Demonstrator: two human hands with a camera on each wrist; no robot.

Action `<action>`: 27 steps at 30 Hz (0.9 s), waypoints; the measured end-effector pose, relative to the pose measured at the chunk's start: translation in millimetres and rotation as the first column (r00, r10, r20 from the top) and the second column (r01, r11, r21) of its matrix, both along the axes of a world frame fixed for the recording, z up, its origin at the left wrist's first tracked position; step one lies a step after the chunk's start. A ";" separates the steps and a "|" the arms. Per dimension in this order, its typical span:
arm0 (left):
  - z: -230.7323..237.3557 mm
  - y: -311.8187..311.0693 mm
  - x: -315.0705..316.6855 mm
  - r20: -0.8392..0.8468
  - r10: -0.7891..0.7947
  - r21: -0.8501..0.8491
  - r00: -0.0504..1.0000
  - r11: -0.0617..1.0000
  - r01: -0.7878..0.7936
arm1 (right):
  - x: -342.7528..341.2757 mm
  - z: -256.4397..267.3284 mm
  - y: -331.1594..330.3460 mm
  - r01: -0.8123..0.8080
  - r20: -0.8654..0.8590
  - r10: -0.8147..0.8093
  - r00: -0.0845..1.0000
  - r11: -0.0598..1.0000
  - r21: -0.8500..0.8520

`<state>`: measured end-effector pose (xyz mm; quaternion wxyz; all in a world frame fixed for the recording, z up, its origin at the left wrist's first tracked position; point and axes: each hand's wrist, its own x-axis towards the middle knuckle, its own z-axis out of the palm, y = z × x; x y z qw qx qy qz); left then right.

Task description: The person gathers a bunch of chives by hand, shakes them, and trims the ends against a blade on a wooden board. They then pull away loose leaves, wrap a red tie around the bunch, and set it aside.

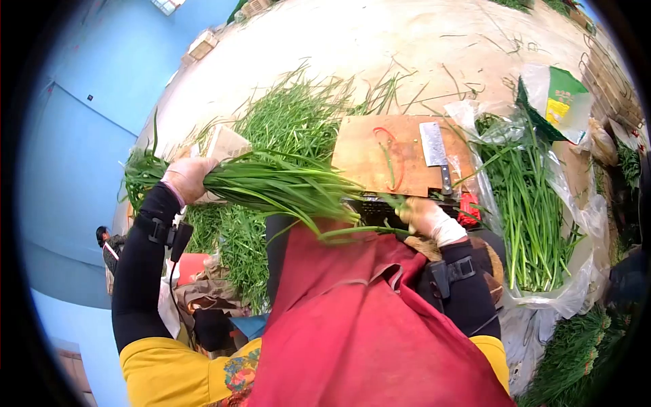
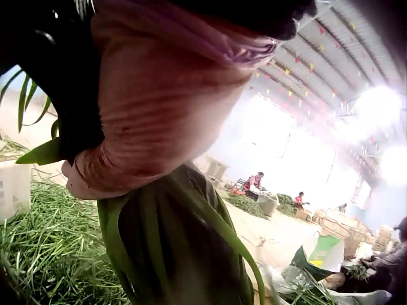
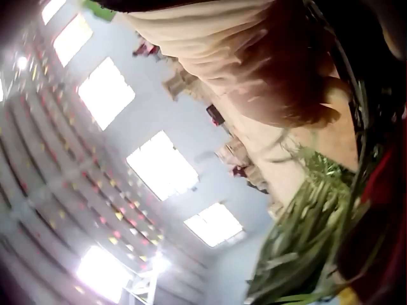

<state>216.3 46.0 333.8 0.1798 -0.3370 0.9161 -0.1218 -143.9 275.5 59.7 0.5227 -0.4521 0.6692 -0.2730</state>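
Observation:
My left hand (image 1: pixel 188 178) grips a thick bundle of garlic chives (image 1: pixel 278 182) near its leafy end, and the long flat leaves stretch rightward over the red apron. In the left wrist view the fingers of that hand (image 2: pixel 152 108) wrap round the chives (image 2: pixel 172 241). Beyond the cut ends of the bundle, my right hand (image 1: pixel 426 218) has its fingers curled round a few loose green strands; it is blurred. In the right wrist view the right hand (image 3: pixel 273 82) stands apart from the bundle (image 3: pixel 299 241).
A cleaver (image 1: pixel 432 146) and a red band (image 1: pixel 397 159) lie on a wooden board (image 1: pixel 356 142) in front. Loose greens (image 1: pixel 288 112) are heaped behind the bundle. To the right, trimmed chives (image 1: pixel 529 217) lie on clear plastic (image 1: pixel 588 251), beside a green-and-white bag (image 1: pixel 559 102).

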 end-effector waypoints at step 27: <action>70.8 -21.3 -26.1 0.145 0.136 -0.044 0.980 0.990 -0.131 | 98.8 69.8 -45.9 -0.173 -0.083 0.184 0.979 0.549 -0.818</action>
